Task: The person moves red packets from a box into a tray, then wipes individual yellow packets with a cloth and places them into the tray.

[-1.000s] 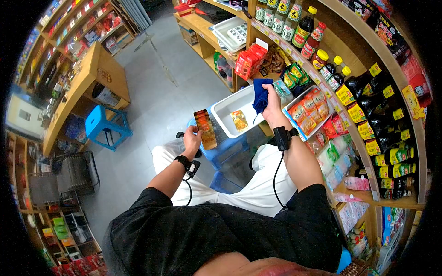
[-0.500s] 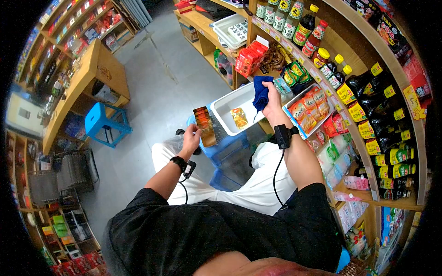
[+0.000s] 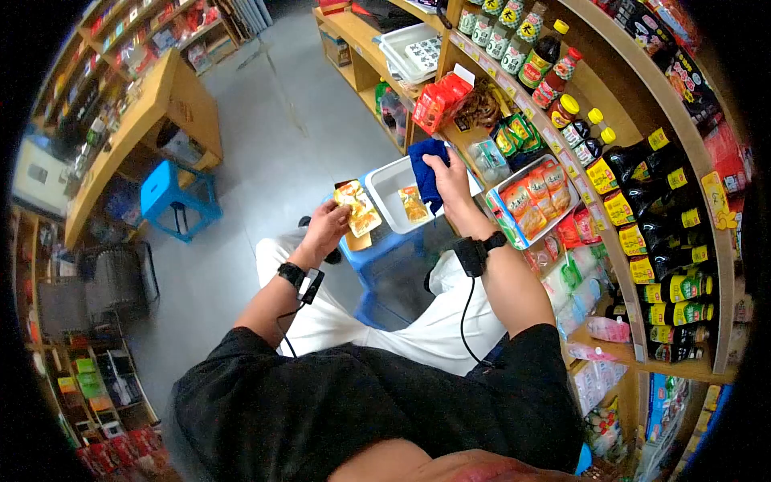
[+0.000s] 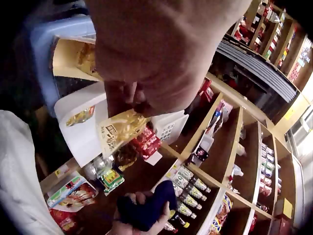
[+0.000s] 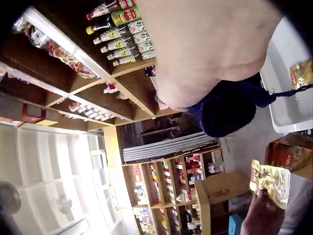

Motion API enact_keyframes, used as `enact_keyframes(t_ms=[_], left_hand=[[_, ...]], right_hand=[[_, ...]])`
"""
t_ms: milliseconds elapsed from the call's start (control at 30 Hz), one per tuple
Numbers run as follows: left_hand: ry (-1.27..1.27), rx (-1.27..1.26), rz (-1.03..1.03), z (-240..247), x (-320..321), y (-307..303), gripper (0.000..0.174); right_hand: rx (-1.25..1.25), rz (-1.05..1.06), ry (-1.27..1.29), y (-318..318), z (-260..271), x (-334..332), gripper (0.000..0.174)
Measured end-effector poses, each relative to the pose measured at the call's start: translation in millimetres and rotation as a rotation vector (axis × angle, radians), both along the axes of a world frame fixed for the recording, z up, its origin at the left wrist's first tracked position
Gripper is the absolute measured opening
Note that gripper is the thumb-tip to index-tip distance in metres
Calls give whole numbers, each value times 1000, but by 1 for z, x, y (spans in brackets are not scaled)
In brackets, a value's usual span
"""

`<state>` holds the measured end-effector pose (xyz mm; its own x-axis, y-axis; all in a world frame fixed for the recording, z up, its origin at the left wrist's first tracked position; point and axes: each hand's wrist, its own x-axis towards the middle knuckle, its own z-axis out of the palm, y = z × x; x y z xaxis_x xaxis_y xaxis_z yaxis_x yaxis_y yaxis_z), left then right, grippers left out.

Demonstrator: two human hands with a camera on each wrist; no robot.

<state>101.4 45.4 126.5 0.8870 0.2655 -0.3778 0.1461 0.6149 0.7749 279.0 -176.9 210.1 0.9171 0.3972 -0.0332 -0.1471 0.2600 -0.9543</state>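
Note:
My left hand pinches a yellow food packet by its edge. Below that packet is an open cardboard box on the blue stool, with another packet showing inside in the left wrist view. Bunched in my right hand is a dark blue cloth, held above the right side of a white plastic tray. One yellow packet lies in the tray, near its front end.
Shelves on the right carry sauce bottles, with a carton of orange-red packets below. A red box stands beyond the tray. Across the floor to the left are another blue stool and a wooden counter.
My left hand, earlier at the box, now holds a yellow packet over it. My right hand and the cloth have shifted left over the tray. The head view has turned slightly.

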Motion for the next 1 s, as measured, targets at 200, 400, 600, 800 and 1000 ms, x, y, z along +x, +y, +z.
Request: enact_keyframes(t_ms=[200,400,600,800,1000], left_hand=[[-33,104,-100,24,7,-25,30],[-44,139,-117,30,13,-30,28],[-119,109,-191,36,13,-41,29],[-89,302,-212,26,12,-49,16],[0,146,-226,25,5,-56,18]], right_hand=[[-279,91,-304,5,-8,-13,19],[-530,80,-712,8,1,-34,28],[-609,146,-985,16,-12,-46,35],[-620,271,-1058,17,-14,-47,38],[-571,441,-1093,18,-11,-53,36]])
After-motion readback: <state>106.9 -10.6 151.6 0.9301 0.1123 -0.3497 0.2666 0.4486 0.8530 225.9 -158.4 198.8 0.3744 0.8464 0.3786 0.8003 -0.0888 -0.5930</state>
